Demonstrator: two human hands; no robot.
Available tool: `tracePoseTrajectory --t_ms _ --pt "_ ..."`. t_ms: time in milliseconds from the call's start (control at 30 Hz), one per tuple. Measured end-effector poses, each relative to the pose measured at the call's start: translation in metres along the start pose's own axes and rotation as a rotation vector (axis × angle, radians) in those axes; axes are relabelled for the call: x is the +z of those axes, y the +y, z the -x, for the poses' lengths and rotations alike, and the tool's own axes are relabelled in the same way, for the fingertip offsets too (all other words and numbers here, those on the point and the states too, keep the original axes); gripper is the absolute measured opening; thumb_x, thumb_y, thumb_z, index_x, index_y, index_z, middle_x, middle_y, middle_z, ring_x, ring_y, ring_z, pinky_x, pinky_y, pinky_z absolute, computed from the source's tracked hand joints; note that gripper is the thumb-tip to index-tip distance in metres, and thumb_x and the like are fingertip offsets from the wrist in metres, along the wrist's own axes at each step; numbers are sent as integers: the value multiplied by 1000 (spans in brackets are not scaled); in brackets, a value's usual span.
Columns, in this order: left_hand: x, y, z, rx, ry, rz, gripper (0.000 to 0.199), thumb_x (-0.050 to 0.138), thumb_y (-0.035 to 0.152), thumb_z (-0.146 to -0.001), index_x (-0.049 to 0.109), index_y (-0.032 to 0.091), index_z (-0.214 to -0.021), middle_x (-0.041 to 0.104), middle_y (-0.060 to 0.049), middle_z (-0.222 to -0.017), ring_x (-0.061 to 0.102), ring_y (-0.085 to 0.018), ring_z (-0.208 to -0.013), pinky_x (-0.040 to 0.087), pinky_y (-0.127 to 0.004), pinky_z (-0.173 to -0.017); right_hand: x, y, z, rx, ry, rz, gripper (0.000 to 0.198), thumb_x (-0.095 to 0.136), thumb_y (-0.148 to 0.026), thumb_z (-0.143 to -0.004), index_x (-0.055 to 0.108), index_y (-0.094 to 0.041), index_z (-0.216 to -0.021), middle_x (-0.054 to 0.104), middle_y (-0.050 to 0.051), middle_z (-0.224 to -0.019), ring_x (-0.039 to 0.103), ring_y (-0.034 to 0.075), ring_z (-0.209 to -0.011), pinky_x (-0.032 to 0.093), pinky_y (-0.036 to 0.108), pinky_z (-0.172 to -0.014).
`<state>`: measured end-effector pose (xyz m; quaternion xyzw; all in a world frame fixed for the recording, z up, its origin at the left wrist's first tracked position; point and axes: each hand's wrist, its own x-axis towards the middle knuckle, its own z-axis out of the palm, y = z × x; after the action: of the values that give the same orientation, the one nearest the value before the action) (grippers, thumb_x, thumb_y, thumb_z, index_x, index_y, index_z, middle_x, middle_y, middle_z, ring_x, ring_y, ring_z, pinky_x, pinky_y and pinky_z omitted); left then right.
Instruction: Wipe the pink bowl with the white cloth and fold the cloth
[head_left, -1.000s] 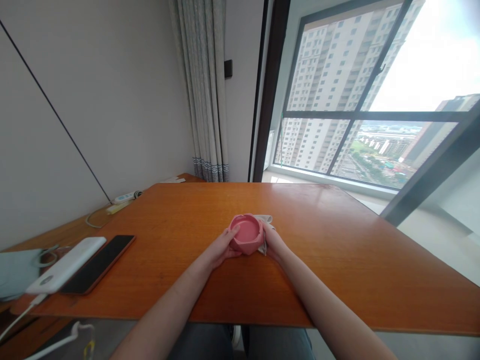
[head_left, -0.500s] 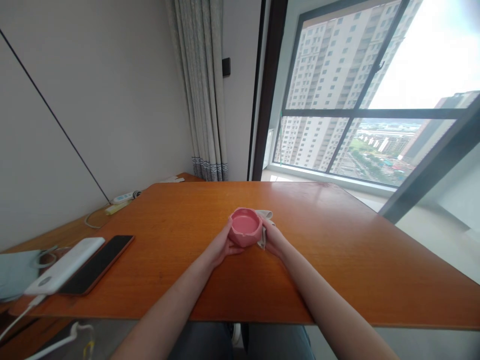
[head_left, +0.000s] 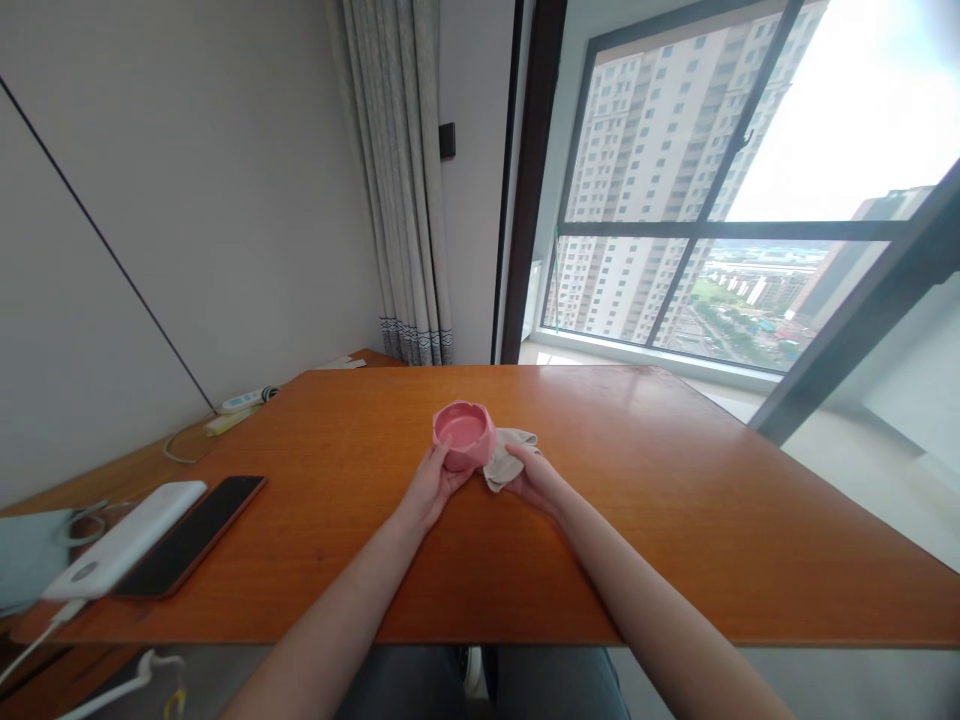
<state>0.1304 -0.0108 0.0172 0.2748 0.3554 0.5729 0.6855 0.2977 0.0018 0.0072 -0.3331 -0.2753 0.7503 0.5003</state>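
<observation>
A pink faceted ashtray (head_left: 463,428) with notches in its rim is tilted toward me above the middle of the table (head_left: 360,560). My left hand (head_left: 433,488) grips its near left side, thumb over the rim and fingers underneath. To the right of the ashtray, my right hand (head_left: 532,478) pinches a light grey cloth (head_left: 504,460). The cloth's left edge meets the ashtray's right side. Part of the cloth is hidden behind my right fingers.
On the left of the table lie a white power bank (head_left: 124,540) with a cable and a dark phone (head_left: 191,535). A power strip (head_left: 244,400) sits by the wall. Beyond the far edge hangs a grey curtain (head_left: 409,200), with a window (head_left: 675,230) to its right.
The ashtray has moved left and slightly up in my left hand. My right hand has come off its right side, and more of the cloth shows between them.
</observation>
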Motion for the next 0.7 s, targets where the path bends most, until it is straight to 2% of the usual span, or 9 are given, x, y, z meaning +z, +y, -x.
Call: tracePoseTrajectory --t_ms 133,233,333,367,433,500,567,633,700 --pt "-4 8 -3 128 13 33 38 63 35 -79 50 16 -109 66 -7 -93 65 -14 -76 54 -22 -64 1 -1 8 126 -54 107 26 59 -23 -77 61 -16 -101 71 8 -95 67 20 -82 55 33 -69" --pt "-4 12 -3 164 -10 103 36 62 35 -80 50 17 -109 66 -6 -93 65 -13 -77 53 -21 -65 -1 -7 16 300 -103 276 24 63 -30 -75 62 -14 -94 72 9 -82 68 19 -68 54 30 -56" --pt "-4 11 -1 106 -38 127 34 61 33 -80 51 17 -107 66 -5 -91 64 -11 -73 53 -20 -65 -6 -19 25 644 -349 589 42 59 -51 -76 64 -9 -76 67 11 -57 59 16 -42 42 21 -35" --pt "-4 10 -1 80 -48 115 33 61 33 -80 51 16 -107 66 -5 -90 64 -11 -71 53 -20 -65 -8 -24 27 685 -438 642 47 56 -55 -76 63 -9 -70 63 10 -50 54 14 -36 36 19 -31" --pt "-3 5 0 35 -68 71 35 61 34 -80 52 16 -108 65 -7 -93 63 -11 -71 53 -21 -64 -8 -30 27 506 -493 592 45 55 -55 -77 58 -12 -62 54 2 -39 43 8 -29 27 15 -28" --pt "-2 0 2 5 -90 1 38 62 37 -79 52 15 -110 64 -8 -98 64 -12 -74 54 -21 -62 -8 -34 23 95 -331 415 36 59 -48 -76 53 -16 -60 49 -5 -38 37 4 -30 25 13 -31" --pt "-1 -4 5 -5 -109 -91 41 63 40 -78 52 15 -110 63 -10 -101 64 -14 -75 53 -20 -59 -8 -34 17 -227 -116 308 25 62 -42 -75 56 -19 -73 57 -7 -52 42 3 -36 29 12 -35" --pt "-2 -6 7 -6 -126 -187 43 64 42 -76 54 15 -108 62 -10 -100 63 -14 -74 52 -19 -54 -10 -31 11 -271 -33 346 31 62 -42 -75 56 -24 -99 64 -6 -68 49 5 -41 33 14 -36" --pt "-3 -7 8 -19 -149 -261 46 65 44 -75 54 16 -109 62 -10 -98 63 -14 -72 49 -18 -51 -11 -26 9 -150 -73 442 45 62 -42 -74 50 -27 -115 63 -6 -65 49 7 -40 32 16 -35"
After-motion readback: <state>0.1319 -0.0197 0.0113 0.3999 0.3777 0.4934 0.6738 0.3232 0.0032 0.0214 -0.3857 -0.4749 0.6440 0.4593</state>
